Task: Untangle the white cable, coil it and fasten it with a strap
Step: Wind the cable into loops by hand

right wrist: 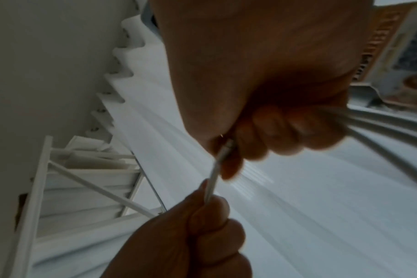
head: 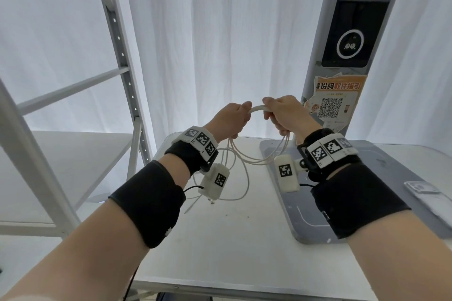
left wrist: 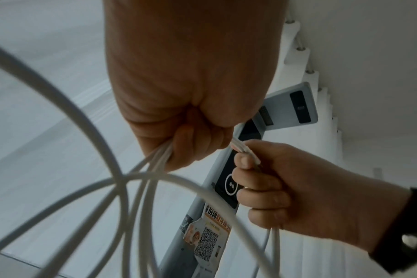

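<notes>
Both hands are raised above the white table (head: pixel 220 239) and hold the white cable (head: pixel 254 160) between them. My left hand (head: pixel 232 117) grips a bundle of several strands, and my right hand (head: pixel 281 115) grips the same bundle a short way to the right. A short arc of strands bridges the two fists. Loops hang down from both hands, and one loose length trails onto the table. In the left wrist view the left hand (left wrist: pixel 191 131) closes on the cable (left wrist: pixel 122 169), with the right hand (left wrist: pixel 286 188) opposite. In the right wrist view the right hand (right wrist: pixel 274 131) and left hand (right wrist: pixel 191 235) hold the strands (right wrist: pixel 214 169) taut. No strap is visible.
A grey flat base plate (head: pixel 318 215) lies on the table's right part, carrying a tall grey kiosk post (head: pixel 347 44) with a QR-code sticker (head: pixel 337 100). A white metal shelf frame (head: pixel 117 56) stands at left. A small clear flat item (head: pixel 423 189) lies at the right edge. White curtains hang behind.
</notes>
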A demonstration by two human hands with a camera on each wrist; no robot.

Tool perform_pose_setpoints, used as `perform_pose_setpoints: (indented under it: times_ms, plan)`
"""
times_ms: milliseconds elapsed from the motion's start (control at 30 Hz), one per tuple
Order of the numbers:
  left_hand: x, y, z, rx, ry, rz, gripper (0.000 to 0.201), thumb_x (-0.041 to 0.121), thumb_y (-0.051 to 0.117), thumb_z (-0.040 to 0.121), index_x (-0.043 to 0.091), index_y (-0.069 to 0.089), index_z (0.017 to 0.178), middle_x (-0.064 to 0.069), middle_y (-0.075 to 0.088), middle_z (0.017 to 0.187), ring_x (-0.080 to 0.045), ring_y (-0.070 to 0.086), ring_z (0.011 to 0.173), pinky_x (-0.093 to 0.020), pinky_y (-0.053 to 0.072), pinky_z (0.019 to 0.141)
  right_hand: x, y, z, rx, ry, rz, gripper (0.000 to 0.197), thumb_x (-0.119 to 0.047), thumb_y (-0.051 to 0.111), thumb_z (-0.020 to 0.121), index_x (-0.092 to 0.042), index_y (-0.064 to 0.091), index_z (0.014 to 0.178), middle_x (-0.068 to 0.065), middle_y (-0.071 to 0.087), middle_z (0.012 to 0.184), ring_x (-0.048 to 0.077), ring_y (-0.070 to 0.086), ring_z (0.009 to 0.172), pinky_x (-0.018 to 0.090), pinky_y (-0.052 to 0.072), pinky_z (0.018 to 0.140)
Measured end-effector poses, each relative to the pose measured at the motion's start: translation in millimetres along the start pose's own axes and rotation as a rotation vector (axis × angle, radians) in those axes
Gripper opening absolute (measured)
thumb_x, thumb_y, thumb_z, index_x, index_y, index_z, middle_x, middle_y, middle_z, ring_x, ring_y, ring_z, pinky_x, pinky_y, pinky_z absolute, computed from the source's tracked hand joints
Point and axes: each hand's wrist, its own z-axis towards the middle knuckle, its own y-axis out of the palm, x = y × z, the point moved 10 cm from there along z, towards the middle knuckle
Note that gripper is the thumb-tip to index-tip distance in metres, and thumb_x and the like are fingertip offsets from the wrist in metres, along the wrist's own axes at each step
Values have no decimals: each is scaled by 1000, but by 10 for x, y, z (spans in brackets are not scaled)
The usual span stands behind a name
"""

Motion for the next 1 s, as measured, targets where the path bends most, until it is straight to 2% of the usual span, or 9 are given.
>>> perform_pose_setpoints:
  times_ms: [100, 167, 233, 333, 433, 700, 833, 933, 1000]
  plan:
    - [20, 90, 32, -37, 9, 112, 47, 34, 32, 105, 13, 45, 65, 2, 37, 56, -14, 33, 46, -23, 33, 46, -24, 72, 7, -73, 26, -161, 53, -41, 42, 103, -7, 67, 71, 2, 46, 55, 17, 39, 41, 25, 35, 44]
    - [36, 163, 48, -63, 17, 121, 48, 34, 31, 105, 10, 54, 70, 2, 37, 57, -14, 33, 48, -24, 32, 46, -86, 133, -1, -63, 7, -270, 60, -47, 37, 104, -9, 62, 65, -1, 47, 53, 16, 40, 43, 25, 33, 48]
    - [46, 185, 57, -67, 23, 46, 49, 33, 30, 106, 12, 53, 67, 2, 34, 58, -14, 30, 49, -25, 29, 47, -155, 150, 7, -18, -39, -307, 58, -47, 38, 105, -11, 56, 63, -4, 50, 56, 12, 41, 44, 24, 32, 47]
    - [-30, 135, 55, -55, 20, -99, 48, 35, 31, 106, 17, 40, 62, 2, 32, 57, -13, 29, 46, -25, 32, 49, -118, 18, 48, 73, -42, -179, 53, -46, 44, 104, -12, 56, 66, -4, 47, 54, 10, 37, 38, 21, 31, 42]
    - [-132, 104, 46, -66, 7, -142, 46, 37, 32, 106, 19, 38, 64, 3, 33, 59, -11, 30, 45, -26, 34, 54, 25, -90, 50, 122, 15, -9, 48, -42, 47, 102, -14, 54, 64, -3, 41, 49, 14, 32, 40, 23, 28, 43]
    - [-96, 207, 100, -68, 36, 57, 49, 36, 33, 106, 16, 41, 63, 3, 36, 56, -13, 32, 48, -25, 33, 51, 44, 106, 43, -3, 17, -268, 56, -44, 38, 104, -10, 55, 63, -2, 47, 46, 15, 39, 38, 23, 33, 44]
    - [-79, 238, 122, -70, 35, 28, 49, 38, 32, 107, 15, 42, 64, 1, 35, 58, -14, 30, 50, -24, 32, 51, -25, 166, 47, 5, -1, -300, 53, -45, 39, 105, -12, 58, 70, -4, 53, 59, 13, 43, 47, 28, 30, 50]
    - [-81, 221, 115, -83, 67, -59, 50, 40, 34, 106, 14, 42, 65, 3, 34, 57, -11, 30, 46, -22, 31, 50, 5, 111, 65, 58, 15, -213, 53, -46, 47, 101, -12, 54, 62, -9, 46, 44, 7, 36, 32, 24, 29, 45]
    - [-76, 219, 112, -103, 89, -95, 49, 42, 36, 105, 13, 44, 67, 4, 34, 57, -9, 29, 44, -20, 30, 49, 50, 103, 69, 77, 41, -130, 50, -45, 50, 99, -11, 53, 63, -11, 38, 36, 10, 30, 31, 23, 27, 42]
